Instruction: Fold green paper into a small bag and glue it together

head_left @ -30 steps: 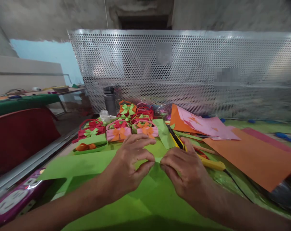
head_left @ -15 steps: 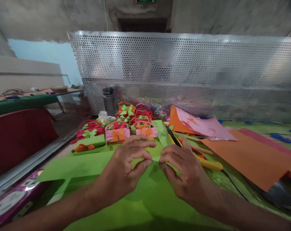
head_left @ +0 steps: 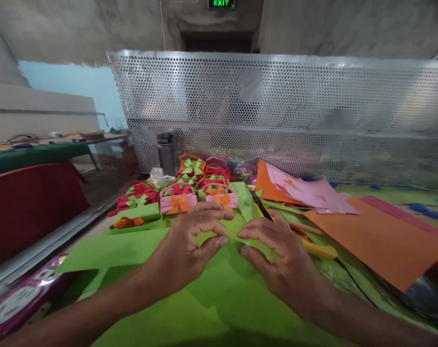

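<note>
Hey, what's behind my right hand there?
Beyond your right hand, a yellow-and-black tool and a yellow handle with a dark cord show. The hand hides the tool's near end; anything else it covers can't be seen.

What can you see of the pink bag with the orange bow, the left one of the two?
The pink bag looks like felt or paper, with a thin pink handle arching above and an orange bow on its front. It appears upright beyond the left hand, between a red bag and another pink bag. Its back is hidden; I can't tell whether it touches its neighbours.
</note>
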The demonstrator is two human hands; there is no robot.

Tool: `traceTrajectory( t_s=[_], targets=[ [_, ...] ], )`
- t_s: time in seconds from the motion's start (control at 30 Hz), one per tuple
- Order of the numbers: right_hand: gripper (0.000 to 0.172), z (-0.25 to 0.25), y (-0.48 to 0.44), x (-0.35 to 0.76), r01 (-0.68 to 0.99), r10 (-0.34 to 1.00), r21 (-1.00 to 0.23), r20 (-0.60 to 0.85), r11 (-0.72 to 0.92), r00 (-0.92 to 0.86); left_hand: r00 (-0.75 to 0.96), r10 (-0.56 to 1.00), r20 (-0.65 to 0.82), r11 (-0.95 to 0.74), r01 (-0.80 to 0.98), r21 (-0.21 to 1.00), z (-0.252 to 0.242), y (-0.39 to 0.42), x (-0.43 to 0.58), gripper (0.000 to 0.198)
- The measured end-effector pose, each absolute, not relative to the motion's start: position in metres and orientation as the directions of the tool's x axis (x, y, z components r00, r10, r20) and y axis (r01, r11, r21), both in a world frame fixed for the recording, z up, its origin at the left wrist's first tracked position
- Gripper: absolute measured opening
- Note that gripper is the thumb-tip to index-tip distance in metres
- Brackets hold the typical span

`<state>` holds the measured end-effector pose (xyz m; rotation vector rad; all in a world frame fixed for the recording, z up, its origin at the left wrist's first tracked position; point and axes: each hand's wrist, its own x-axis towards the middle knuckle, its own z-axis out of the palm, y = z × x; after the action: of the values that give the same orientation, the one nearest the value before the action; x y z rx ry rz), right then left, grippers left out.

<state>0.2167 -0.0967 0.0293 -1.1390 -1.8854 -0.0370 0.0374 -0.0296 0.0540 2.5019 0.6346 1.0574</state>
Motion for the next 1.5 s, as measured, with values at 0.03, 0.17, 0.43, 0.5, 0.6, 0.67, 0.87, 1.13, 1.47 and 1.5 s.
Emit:
traceTrajectory(
  t_s=[0.03,0.17,0.43,0.5,0.6,0.67,0.87,1.13,1.47,1.5],
  targets=[
    [0.008,0.029,-0.097,0.215,0.699,0.689,-0.402,0.702,0.591,-0.179,0.624,0.501,0.600,-0.855,0.247,0.457,0.052,-0.032,0.039,0.010],
    [0.016,0.030,-0.098,0.210,0.702,0.666,-0.358,0.713,0.615,-0.220,0.638,0.374,0.673,-0.922,0.180,0.342,0.047,-0.039,0.043,0.014],
    [0.015,0.033,-0.099,0.217,0.718,0.654,-0.309,0.709,0.624,-0.263,0.592,0.429,0.682,-0.900,0.212,0.382,0.052,-0.038,0.040,0.013],
    [0.015,0.032,-0.098,0.218,0.715,0.660,-0.318,0.705,0.622,-0.260,0.593,0.441,0.674,-0.893,0.216,0.394,0.052,-0.035,0.039,0.012],
    [0.015,0.031,-0.096,0.218,0.720,0.662,-0.320,0.706,0.616,-0.253,0.610,0.447,0.654,-0.891,0.235,0.389,0.050,-0.033,0.039,0.012],
    [0.016,0.031,-0.095,0.217,0.728,0.661,-0.310,0.706,0.612,-0.255,0.626,0.436,0.647,-0.898,0.249,0.364,0.048,-0.033,0.040,0.011],
    [0.015,0.027,-0.101,0.211,0.736,0.615,-0.225,0.724,0.638,-0.312,0.680,0.379,0.627,-0.923,0.226,0.313,0.038,-0.036,0.047,0.015],
    [0.017,0.024,-0.106,0.212,0.778,0.628,-0.185,0.711,0.600,-0.315,0.671,0.480,0.565,-0.872,0.297,0.389,0.038,-0.033,0.043,0.014],
    [0.016,0.028,-0.104,0.212,0.783,0.639,-0.216,0.717,0.583,-0.278,0.661,0.434,0.612,-0.900,0.278,0.337,0.045,-0.035,0.039,0.015],
    [0.015,0.027,-0.103,0.212,0.776,0.635,-0.217,0.719,0.592,-0.283,0.669,0.425,0.610,-0.903,0.271,0.332,0.045,-0.036,0.039,0.016]
  ],
)
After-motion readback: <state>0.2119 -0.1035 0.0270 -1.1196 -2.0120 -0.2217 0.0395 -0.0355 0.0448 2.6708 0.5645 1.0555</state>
